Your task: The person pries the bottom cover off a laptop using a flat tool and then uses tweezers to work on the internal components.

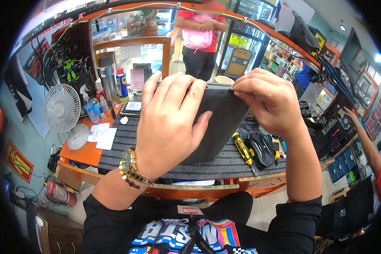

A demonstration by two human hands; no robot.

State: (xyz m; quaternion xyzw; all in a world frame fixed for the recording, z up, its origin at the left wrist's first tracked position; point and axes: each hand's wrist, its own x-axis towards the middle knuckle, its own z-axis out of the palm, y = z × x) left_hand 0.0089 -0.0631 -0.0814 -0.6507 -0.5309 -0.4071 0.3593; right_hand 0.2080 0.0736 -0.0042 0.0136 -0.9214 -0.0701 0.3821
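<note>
A dark grey laptop (224, 114) stands tilted up on its edge over a ribbed grey mat (165, 167). My left hand (169, 114) lies across its face, fingers curled over the upper edge and thumb stretched along the surface. At the laptop's upper right corner, my right hand (269, 99) pinches the edge between closed fingertips. Something thin and pale shows by these fingers, too small to make out. Near the laptop on the mat lie a yellow-and-black screwdriver (243, 150), a black angular device (261, 149) and a second yellow-and-black tool (277, 149).
A white fan (62, 108), papers (107, 138), a steel flask (108, 80) and a blue spray can (122, 83) stand at the left. Behind the bench is a person (201, 31) with a pink bag. Another person's arm (366, 133) reaches in at the right.
</note>
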